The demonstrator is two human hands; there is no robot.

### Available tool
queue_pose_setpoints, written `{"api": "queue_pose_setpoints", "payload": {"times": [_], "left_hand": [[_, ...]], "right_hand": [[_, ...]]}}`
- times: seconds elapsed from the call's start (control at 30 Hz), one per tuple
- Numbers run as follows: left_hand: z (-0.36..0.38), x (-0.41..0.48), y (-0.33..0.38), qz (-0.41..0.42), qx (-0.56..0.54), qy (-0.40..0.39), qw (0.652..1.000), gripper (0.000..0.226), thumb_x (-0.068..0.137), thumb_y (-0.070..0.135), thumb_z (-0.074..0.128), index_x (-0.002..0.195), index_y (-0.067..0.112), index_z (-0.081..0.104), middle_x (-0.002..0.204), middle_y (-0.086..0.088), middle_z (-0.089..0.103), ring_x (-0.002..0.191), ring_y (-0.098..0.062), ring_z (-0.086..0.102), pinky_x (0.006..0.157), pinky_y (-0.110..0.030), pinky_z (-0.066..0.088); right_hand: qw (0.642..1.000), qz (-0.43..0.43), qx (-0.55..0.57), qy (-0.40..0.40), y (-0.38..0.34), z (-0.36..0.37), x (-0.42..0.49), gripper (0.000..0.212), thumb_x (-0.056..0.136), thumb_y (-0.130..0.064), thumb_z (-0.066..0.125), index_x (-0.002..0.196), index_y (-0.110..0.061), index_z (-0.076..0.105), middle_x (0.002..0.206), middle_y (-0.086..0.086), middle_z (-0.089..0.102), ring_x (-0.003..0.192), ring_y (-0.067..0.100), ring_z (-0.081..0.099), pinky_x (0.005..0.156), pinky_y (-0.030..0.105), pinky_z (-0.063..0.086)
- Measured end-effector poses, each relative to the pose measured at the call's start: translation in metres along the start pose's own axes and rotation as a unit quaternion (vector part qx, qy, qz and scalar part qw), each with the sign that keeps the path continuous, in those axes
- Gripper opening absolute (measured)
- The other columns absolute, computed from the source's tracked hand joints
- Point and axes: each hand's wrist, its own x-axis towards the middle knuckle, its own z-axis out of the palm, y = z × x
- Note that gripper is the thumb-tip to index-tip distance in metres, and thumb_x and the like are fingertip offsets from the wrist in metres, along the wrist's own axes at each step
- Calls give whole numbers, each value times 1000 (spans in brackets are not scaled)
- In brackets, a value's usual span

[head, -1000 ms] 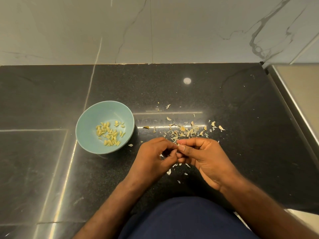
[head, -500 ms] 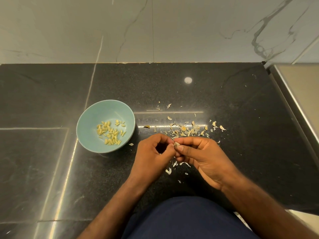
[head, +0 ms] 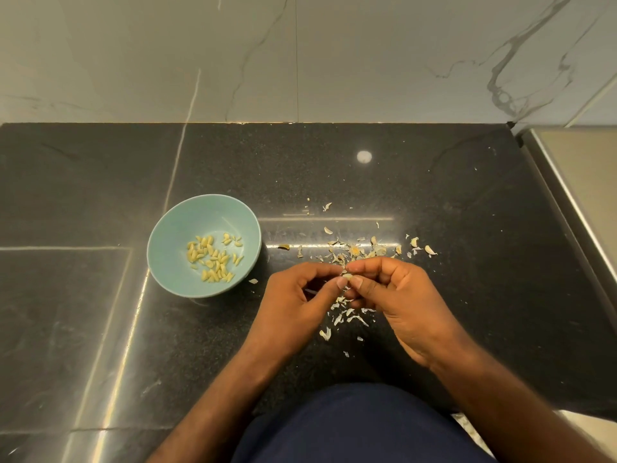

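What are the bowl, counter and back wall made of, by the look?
Bowl: pale teal, smooth with a soft sheen and a thick rim; probably glazed ceramic, though melamine is possible.
Counter: black, finely speckled, mirror-polished, reflecting light streaks; likely granite.
Back wall: off-white slabs with grey veins and thin joints; marble or marble-look tile, cannot tell which.

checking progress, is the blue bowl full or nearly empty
Nearly empty: the bowl holds only a thin scatter of pale peeled seeds on its bottom, and its walls are bare.
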Motion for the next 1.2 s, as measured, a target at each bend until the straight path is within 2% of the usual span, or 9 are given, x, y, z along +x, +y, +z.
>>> {"api": "queue_pose_setpoints", "payload": {"times": [0.1, 0.3, 0.53, 0.73, 0.93, 1.07, 1.2], "left_hand": [[0, -2, 5, 28, 28, 4, 999, 15, 90, 19, 72, 104, 21, 76, 89, 14, 74, 83, 1, 69, 74, -15, 54], [2, -2, 5, 27, 73, 19, 997, 9, 93, 24, 69, 92, 23, 77, 73, 9, 70, 68, -10, 64, 63, -32, 53], [5, -5, 6, 40, 94, 42, 994, 8, 91, 21, 69, 87, 17, 75, 70, 10, 66, 67, -9, 61, 55, -21, 48], [4, -3, 6, 44, 118, 42, 991, 11, 88, 22, 70, 78, 19, 71, 63, 11, 62, 60, -5, 56, 52, -14, 41], [3, -5, 10, 6, 4, 40, 999, 12, 88, 16, 72, 77, 15, 72, 62, 7, 65, 54, 0, 54, 52, -12, 41], [4, -5, 11, -4, -28, 36, 999, 12, 88, 18, 70, 77, 13, 71, 60, 8, 63, 52, 0, 53, 51, -11, 40], [6, -6, 11, 9, -11, 37, 999, 13, 89, 20, 70, 77, 14, 71, 60, 10, 63, 53, 0, 54, 52, -12, 40]], "right_hand": [[999, -18, -31, 12, -2, -1, -1, 18, 89, 4, 66, 99, -10, 72, 88, 8, 76, 80, 18, 72, 71, 25, 58], [997, -52, -57, 12, -5, 3, -4, 16, 90, 0, 67, 98, -13, 72, 88, 6, 76, 80, 16, 72, 74, 27, 59], [994, -70, -86, -4, -6, 5, -9, 16, 87, -4, 70, 97, -17, 74, 90, 4, 77, 87, 20, 74, 81, 32, 61], [991, -82, -102, -5, -4, 6, -8, 20, 89, -2, 69, 99, -18, 74, 91, 1, 78, 88, 16, 75, 82, 30, 60], [997, -69, -34, -15, -2, 6, -7, 19, 88, 3, 66, 98, -11, 74, 88, 8, 77, 80, 18, 73, 72, 25, 58], [998, -17, 58, -33, -3, 4, -7, 20, 87, 9, 62, 99, -4, 72, 87, 10, 75, 77, 17, 70, 67, 25, 58], [994, 7, 99, -43, -2, 3, -5, 20, 76, -5, 72, 96, -2, 70, 89, 11, 74, 80, 20, 71, 67, 27, 58]]}}
